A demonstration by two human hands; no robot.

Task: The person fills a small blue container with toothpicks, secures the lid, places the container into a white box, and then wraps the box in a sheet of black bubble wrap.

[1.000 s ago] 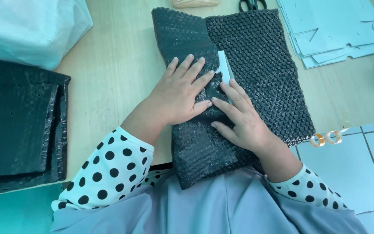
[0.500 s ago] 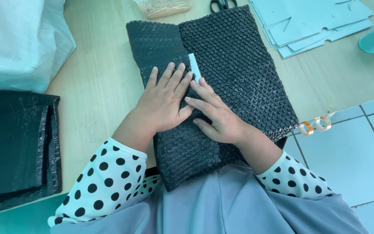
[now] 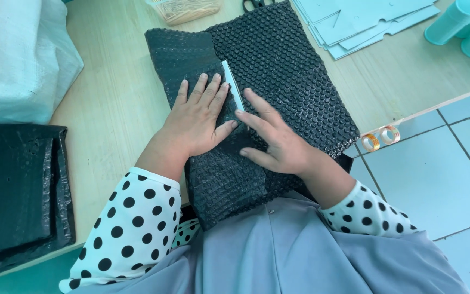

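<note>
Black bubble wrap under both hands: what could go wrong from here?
1. The black bubble wrap hangs off the table edge toward the lap, so it might slide once the left hand and right hand ease up.
2. The folded flap could spring open and uncover the pale strip.
3. The two tape rolls sit at the very edge; a nudge may drop them.

black bubble wrap, polka-dot sleeves

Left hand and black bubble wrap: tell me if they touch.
Touching. The head view shows the left hand lying flat, palm down, on the folded flap of the black bubble wrap, with no gap under the fingers.
</note>
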